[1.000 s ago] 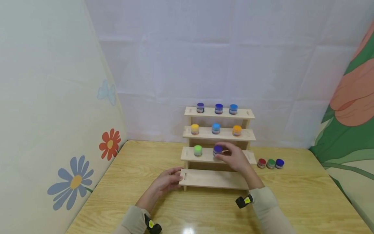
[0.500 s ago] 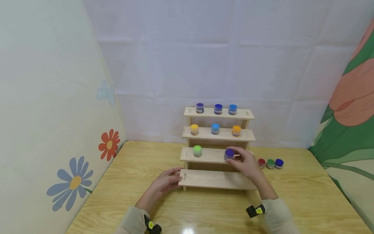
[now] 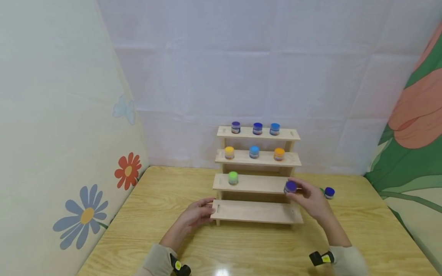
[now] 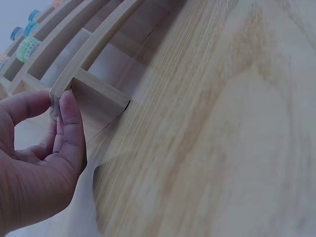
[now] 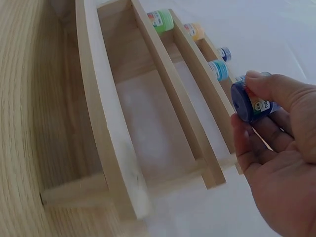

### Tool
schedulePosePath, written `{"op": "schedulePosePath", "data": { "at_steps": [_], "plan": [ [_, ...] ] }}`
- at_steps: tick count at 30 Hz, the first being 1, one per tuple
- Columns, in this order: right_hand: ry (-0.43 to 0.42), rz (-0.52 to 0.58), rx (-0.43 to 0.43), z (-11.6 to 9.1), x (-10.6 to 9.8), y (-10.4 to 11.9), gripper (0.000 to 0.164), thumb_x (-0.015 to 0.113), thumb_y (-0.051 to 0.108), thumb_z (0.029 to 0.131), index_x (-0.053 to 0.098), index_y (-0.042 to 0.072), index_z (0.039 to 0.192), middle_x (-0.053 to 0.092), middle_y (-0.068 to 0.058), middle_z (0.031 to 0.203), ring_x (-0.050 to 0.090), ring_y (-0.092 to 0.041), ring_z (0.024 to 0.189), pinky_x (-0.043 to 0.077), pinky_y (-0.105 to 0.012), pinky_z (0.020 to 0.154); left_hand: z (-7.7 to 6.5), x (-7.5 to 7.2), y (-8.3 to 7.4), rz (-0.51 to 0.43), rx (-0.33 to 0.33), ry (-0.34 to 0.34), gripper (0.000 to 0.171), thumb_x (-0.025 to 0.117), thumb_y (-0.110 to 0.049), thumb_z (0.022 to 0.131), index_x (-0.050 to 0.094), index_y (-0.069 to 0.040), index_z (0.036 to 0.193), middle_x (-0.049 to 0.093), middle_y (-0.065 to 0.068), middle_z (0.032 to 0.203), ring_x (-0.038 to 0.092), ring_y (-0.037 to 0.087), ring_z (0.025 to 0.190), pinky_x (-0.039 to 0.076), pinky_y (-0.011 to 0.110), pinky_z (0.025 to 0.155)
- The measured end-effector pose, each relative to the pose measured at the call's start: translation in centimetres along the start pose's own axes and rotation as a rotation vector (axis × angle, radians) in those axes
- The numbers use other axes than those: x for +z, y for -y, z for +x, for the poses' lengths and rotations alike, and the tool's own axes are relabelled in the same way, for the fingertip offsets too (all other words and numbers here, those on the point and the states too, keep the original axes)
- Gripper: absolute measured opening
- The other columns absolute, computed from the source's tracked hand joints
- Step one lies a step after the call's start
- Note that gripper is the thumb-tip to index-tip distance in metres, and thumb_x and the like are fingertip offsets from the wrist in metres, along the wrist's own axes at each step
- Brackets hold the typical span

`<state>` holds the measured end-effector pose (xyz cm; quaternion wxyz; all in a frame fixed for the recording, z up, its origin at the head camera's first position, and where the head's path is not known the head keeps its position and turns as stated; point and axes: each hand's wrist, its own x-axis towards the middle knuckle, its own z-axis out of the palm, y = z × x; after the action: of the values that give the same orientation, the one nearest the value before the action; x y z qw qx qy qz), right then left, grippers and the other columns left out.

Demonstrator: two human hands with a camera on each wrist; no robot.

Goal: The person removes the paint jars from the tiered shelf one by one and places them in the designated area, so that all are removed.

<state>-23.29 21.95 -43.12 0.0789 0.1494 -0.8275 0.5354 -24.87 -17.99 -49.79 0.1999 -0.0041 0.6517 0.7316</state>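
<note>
A small dark purple-blue paint jar [image 3: 290, 187] is pinched between thumb and fingers of my right hand [image 3: 312, 201], by the right end of the third tier of a wooden stepped rack [image 3: 257, 212]. In the right wrist view the jar [image 5: 249, 100] shows its label, held apart from the shelves. My left hand [image 3: 196, 213] grips the left end of the lowest shelf; in the left wrist view thumb and finger pinch that board's end [image 4: 61, 86]. A light green jar [image 3: 233, 178] stands at the left of the third tier.
The second tier bears a yellow jar [image 3: 229, 152], a light blue jar [image 3: 254, 152] and an orange jar [image 3: 279, 154]. Blue and purple jars [image 3: 257, 128] stand on top. Right of the rack, a dark blue jar [image 3: 329, 193] sits beside a mostly hidden green one [image 3: 322, 190].
My right hand has carried the purple-blue jar rightward from the middle of the third tier to its right end. It now covers the red jar on the table. My left hand keeps its place.
</note>
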Motion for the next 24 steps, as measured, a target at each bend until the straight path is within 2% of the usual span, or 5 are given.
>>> {"op": "schedulePosePath", "data": {
  "at_steps": [3, 6, 15, 17, 24],
  "plan": [
    [-0.016, -0.027, 0.012, -0.5, -0.9, -0.2, 0.052, 0.074, 0.017, 0.094, 0.057, 0.004, 0.142, 0.066, -0.019, 0.123, 0.063, -0.002, 0.1, 0.054, -0.018, 0.084, 0.1, 0.0, 0.1, 0.0, 0.0, -0.001, 0.064, 0.062, -0.002, 0.096, 0.033, 0.008, 0.152, 0.062, 0.011, 0.119, 0.068, 0.014, 0.088, 0.057, 0.025, 0.069],
    [-0.028, -0.046, 0.04, -0.9, -1.6, -0.6, 0.053, 0.073, 0.02, 0.095, 0.057, 0.004, 0.142, 0.066, -0.02, 0.122, 0.063, -0.002, 0.1, 0.054, -0.018, 0.083, 0.2, -0.1, 0.2, -0.001, 0.002, -0.002, 0.064, 0.061, -0.002, 0.096, 0.032, 0.009, 0.152, 0.063, 0.011, 0.119, 0.068, 0.013, 0.088, 0.057, 0.025, 0.07],
    [-0.042, -0.141, 0.126, -1.6, -3.5, -1.9, 0.058, 0.07, 0.029, 0.097, 0.053, 0.002, 0.145, 0.062, -0.022, 0.13, 0.062, -0.028, 0.114, 0.052, -0.015, 0.083, 0.3, -0.2, 0.4, -0.003, 0.011, 0.0, 0.063, 0.061, -0.002, 0.095, 0.033, 0.009, 0.151, 0.063, 0.01, 0.118, 0.068, 0.013, 0.088, 0.057, 0.025, 0.07],
    [-0.038, -0.145, 0.133, -1.8, -3.8, -2.3, 0.059, 0.07, 0.03, 0.097, 0.052, 0.002, 0.146, 0.061, -0.023, 0.131, 0.061, -0.028, 0.116, 0.051, -0.015, 0.083, 0.3, -0.2, 0.4, -0.009, 0.007, 0.002, 0.064, 0.061, -0.002, 0.096, 0.033, 0.009, 0.152, 0.063, 0.01, 0.119, 0.068, 0.013, 0.088, 0.057, 0.025, 0.07],
    [-0.019, -0.045, 0.144, -2.4, -4.9, -3.8, 0.058, 0.068, 0.023, 0.099, 0.048, -0.001, 0.147, 0.052, -0.03, 0.14, 0.056, 0.009, 0.105, 0.051, -0.015, 0.085, -0.1, -0.1, 0.0, -0.038, -0.011, 0.013, 0.066, 0.062, -0.002, 0.096, 0.031, 0.009, 0.153, 0.064, 0.01, 0.119, 0.068, 0.014, 0.089, 0.057, 0.024, 0.07]
  ]
}}
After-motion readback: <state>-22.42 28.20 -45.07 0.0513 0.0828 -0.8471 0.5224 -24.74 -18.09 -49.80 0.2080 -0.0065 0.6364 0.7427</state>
